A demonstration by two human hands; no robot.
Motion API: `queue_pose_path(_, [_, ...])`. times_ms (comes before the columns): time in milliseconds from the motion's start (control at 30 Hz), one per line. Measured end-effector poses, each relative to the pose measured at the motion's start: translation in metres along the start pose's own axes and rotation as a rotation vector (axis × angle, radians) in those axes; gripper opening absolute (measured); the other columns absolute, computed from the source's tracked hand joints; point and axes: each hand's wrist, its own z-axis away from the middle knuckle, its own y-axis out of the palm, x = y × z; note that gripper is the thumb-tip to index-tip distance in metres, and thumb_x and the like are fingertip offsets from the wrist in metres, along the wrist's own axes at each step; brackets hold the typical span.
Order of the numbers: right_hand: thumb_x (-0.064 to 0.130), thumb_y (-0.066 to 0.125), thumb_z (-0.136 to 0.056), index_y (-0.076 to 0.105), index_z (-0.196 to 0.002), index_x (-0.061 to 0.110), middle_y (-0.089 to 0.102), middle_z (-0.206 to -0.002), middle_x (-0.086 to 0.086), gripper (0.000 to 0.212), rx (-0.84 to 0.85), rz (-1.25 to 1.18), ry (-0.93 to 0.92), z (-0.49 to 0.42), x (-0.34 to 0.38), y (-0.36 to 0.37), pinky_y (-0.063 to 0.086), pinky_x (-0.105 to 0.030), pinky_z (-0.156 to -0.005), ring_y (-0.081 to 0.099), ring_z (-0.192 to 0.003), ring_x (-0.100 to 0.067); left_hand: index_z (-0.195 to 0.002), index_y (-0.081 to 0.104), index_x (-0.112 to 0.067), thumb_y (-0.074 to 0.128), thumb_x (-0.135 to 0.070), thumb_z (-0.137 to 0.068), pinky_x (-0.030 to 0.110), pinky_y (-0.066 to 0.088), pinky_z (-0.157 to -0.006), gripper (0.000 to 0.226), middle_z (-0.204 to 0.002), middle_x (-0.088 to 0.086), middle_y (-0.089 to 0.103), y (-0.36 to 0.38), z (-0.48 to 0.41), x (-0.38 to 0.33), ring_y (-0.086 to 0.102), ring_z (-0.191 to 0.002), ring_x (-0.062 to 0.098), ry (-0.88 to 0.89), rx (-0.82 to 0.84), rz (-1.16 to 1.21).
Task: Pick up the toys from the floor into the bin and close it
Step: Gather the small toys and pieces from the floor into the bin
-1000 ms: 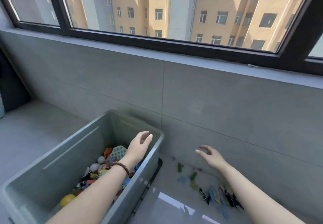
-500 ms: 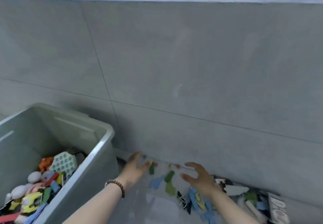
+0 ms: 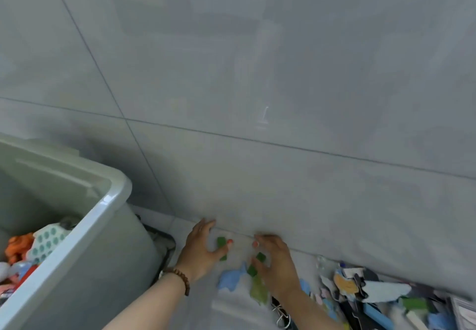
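Grey floor tiles (image 3: 206,311) meet a grey tiled wall (image 3: 257,97); my left hand (image 3: 201,251) lies spread beside a green block (image 3: 221,241), my right hand (image 3: 277,265) pinches green pieces (image 3: 260,256).

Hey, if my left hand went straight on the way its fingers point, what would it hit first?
Most likely the grey tiled wall, at its foot: the left hand has its fingertips aimed there, though depth is unclear. The small green block lies beside the thumb, off that line.
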Motion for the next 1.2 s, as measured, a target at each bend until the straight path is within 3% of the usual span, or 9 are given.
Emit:
queue_pose_path(167, [0.016, 0.072, -0.079, 0.062, -0.12, 0.015, 0.054, -0.117, 0.0, 0.042, -0.095, 0.033, -0.023, -0.004, -0.002, 0.007, 0.026, -0.005, -0.092, 0.044, -0.114, -0.014, -0.136, 0.042, -0.014, 0.068, -0.036, -0.082, 0.023, 0.028, -0.108, 0.064, -0.135, 0.002, 0.041, 0.01, -0.009, 0.004, 0.038, -0.129, 0.018, -0.037, -0.074, 0.146])
queue_pose_path(300, [0.016, 0.07, -0.08, 0.063, -0.118, 0.017, 0.055, -0.115, 0.002, 0.039, -0.107, 0.077, -0.052, -0.004, -0.003, 0.006, 0.024, -0.005, -0.091, 0.043, -0.114, -0.015, -0.127, 0.051, -0.017, 0.067, -0.033, -0.084, 0.021, 0.037, -0.097, 0.049, -0.123, 0.0, 0.047, 0.017, -0.009, 0.005, 0.049, -0.115, 0.016, -0.009, -0.017, 0.141])
queue_pose_path(400, [0.019, 0.073, -0.076, 0.068, -0.111, 0.019, 0.06, -0.112, 0.0, 0.036, -0.211, 0.167, -0.059, -0.003, -0.005, 0.008, 0.03, -0.014, -0.092, 0.046, -0.111, -0.021, -0.117, 0.054, -0.016, 0.07, -0.015, -0.082, 0.022, 0.046, -0.092, 0.039, -0.122, 0.008, 0.05, 0.023, -0.011, 0.001, 0.054, -0.098, 0.01, 0.033, 0.046, 0.16])
queue_pose_path(467, [0.016, 0.074, -0.075, 0.068, -0.112, 0.018, 0.06, -0.112, -0.001, 0.038, -0.277, 0.158, -0.03, 0.0, -0.005, 0.009, 0.032, -0.017, -0.094, 0.047, -0.111, -0.023, -0.107, 0.055, -0.021, 0.07, -0.011, -0.081, 0.008, 0.044, -0.084, 0.032, -0.115, 0.005, 0.05, 0.028, -0.012, -0.001, 0.052, -0.089, 0.004, 0.076, 0.045, 0.111])
queue_pose_path(567, [0.013, 0.07, -0.079, 0.063, -0.118, 0.017, 0.053, -0.117, 0.001, 0.039, -0.248, 0.036, 0.031, 0.0, -0.002, 0.012, 0.026, -0.01, -0.091, 0.044, -0.114, -0.018, -0.1, 0.057, -0.024, 0.068, -0.013, -0.083, -0.003, 0.037, -0.071, 0.023, -0.102, -0.004, 0.048, 0.034, -0.011, -0.002, 0.048, -0.081, -0.002, 0.118, 0.014, 0.045])
queue_pose_path(767, [0.009, 0.067, -0.083, 0.065, -0.115, 0.017, 0.05, -0.105, 0.009, 0.033, -0.245, -0.12, 0.096, -0.005, 0.002, 0.021, 0.033, 0.002, -0.077, 0.052, -0.104, -0.009, -0.097, 0.066, -0.023, 0.068, -0.021, -0.084, 0.002, 0.04, -0.074, 0.014, -0.097, -0.005, 0.053, 0.047, -0.008, -0.005, 0.05, -0.079, -0.003, 0.12, -0.064, 0.08])
queue_pose_path(933, [0.017, 0.066, -0.084, 0.069, -0.109, 0.02, 0.057, -0.108, 0.005, 0.025, -0.195, 0.003, 0.057, -0.011, -0.006, 0.02, 0.035, -0.01, -0.081, 0.05, -0.104, -0.009, -0.083, 0.066, -0.026, 0.072, -0.012, -0.08, 0.003, 0.042, -0.07, 0.016, -0.088, -0.004, 0.063, 0.05, -0.01, -0.003, 0.056, -0.076, 0.002, 0.134, -0.066, 0.144])
queue_pose_path(1100, [0.018, 0.067, -0.083, 0.066, -0.106, 0.019, 0.054, -0.107, 0.007, 0.024, -0.157, 0.095, 0.024, -0.012, -0.01, 0.017, 0.031, 0.001, -0.063, 0.045, -0.086, -0.002, -0.075, 0.061, -0.022, 0.072, -0.014, -0.08, 0.007, 0.045, -0.064, 0.014, -0.08, 0.001, 0.066, 0.05, -0.01, -0.002, 0.057, -0.07, 0.008, 0.09, -0.088, 0.21])
queue_pose_path(1200, [0.013, 0.064, -0.083, 0.066, -0.103, 0.016, 0.056, -0.104, 0.004, 0.02, -0.146, 0.11, 0.003, -0.013, -0.011, 0.013, 0.034, -0.003, -0.064, 0.051, -0.081, -0.008, -0.078, 0.058, -0.02, 0.068, -0.014, -0.084, 0.004, 0.044, -0.06, 0.013, -0.081, 0.0, 0.063, 0.049, -0.008, -0.006, 0.057, -0.073, 0.006, 0.004, -0.178, 0.36])
